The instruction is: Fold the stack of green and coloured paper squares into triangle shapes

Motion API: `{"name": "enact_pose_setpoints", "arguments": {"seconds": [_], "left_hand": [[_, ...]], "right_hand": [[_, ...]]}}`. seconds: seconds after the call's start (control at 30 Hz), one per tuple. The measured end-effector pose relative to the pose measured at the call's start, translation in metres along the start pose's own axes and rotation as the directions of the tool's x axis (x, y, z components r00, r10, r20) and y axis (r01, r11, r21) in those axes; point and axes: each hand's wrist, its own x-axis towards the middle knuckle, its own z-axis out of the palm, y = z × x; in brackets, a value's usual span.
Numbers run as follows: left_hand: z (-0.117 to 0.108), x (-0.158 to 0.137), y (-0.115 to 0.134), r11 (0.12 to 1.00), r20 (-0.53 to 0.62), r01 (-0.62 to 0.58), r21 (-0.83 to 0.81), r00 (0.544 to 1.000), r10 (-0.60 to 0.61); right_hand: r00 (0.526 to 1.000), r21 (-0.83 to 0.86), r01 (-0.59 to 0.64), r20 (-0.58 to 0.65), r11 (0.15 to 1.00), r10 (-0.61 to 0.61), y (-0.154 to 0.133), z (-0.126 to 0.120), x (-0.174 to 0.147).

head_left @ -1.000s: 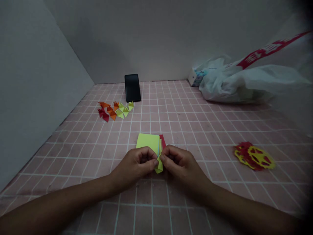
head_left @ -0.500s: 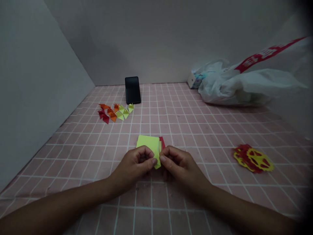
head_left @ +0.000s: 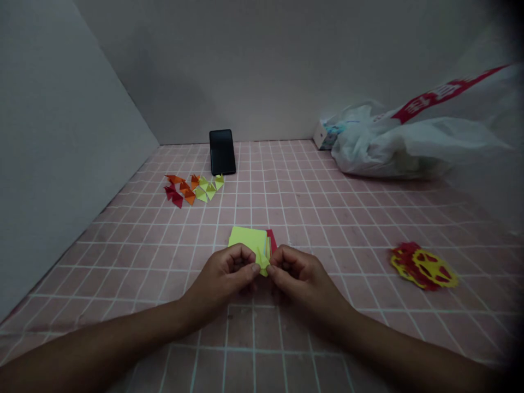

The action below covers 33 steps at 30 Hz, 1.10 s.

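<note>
My left hand and right hand pinch, thumbs against fingers, one small folded yellow-green paper piece at the near edge of the square yellow-green paper stack. Uneven pulling could tear its folds; a brushing knuckle could shift the stack.

Looks like someone's home to me, basically a crafty corner, though I can't be sure. Pink gridded cloth runs up to plain grey walls, there's a dark phone, a patterned box partly behind a white plastic bag with a red lettered strip, plus a stack of coloured paper and little folded paper bits.
</note>
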Motion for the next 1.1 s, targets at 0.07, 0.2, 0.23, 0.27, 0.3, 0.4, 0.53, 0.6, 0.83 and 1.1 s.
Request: {"name": "enact_pose_setpoints", "arguments": {"seconds": [0.07, 0.2, 0.23, 0.27, 0.3, 0.4, 0.53, 0.6, 0.83, 1.1], "left_hand": [[-0.0008, -0.0001, 0.0000, 1.000, 0.005, 0.006, 0.012, 1.000, -0.006], [-0.0021, -0.0006, 0.0000, 0.997, 0.009, -0.009, 0.075, 1.000, 0.008], [-0.0022, -0.0008, 0.0000, 0.996, 0.007, -0.014, 0.084, 1.000, 0.013], [-0.0023, -0.0010, 0.0000, 0.996, 0.008, -0.017, 0.088, 1.000, 0.016], [-0.0022, -0.0012, 0.0001, 0.996, 0.008, -0.018, 0.085, 1.000, 0.017], [-0.0015, -0.0009, -0.0002, 0.998, 0.016, -0.014, 0.068, 1.000, 0.013], [0.0003, 0.0012, -0.0023, 1.000, 0.016, -0.020, 0.005, 1.000, 0.020], [0.0010, 0.0020, -0.0034, 1.000, 0.007, -0.024, -0.004, 1.000, 0.024], [0.0016, -0.0001, -0.0019, 0.999, -0.030, -0.045, 0.005, 0.999, 0.045], [0.0012, -0.0021, -0.0008, 0.994, -0.052, -0.060, 0.093, 0.997, 0.065]], "right_hand": [[1.000, 0.024, -0.019, 0.002, 1.000, 0.018, -0.0006, 0.0001, 0.0006], [0.998, 0.091, -0.059, 0.019, 0.994, 0.058, -0.0012, -0.0002, 0.0014], [0.998, 0.102, -0.063, 0.023, 0.993, 0.061, -0.0011, -0.0002, 0.0014], [0.998, 0.107, -0.062, 0.024, 0.992, 0.060, -0.0009, -0.0003, 0.0012], [0.998, 0.107, -0.060, 0.023, 0.992, 0.058, -0.0006, -0.0004, 0.0009], [0.998, 0.111, -0.057, 0.022, 0.992, 0.055, 0.0001, -0.0002, 0.0002], [0.997, 0.161, -0.072, 0.012, 0.984, 0.071, -0.0004, 0.0004, 0.0004], [0.997, 0.161, -0.082, 0.012, 0.984, 0.081, -0.0012, 0.0007, 0.0007], [0.996, 0.092, -0.073, 0.058, 0.993, 0.068, -0.0019, -0.0001, 0.0010], [0.997, 0.092, -0.057, 0.064, 0.994, 0.052, -0.0017, -0.0005, 0.0009]]}}
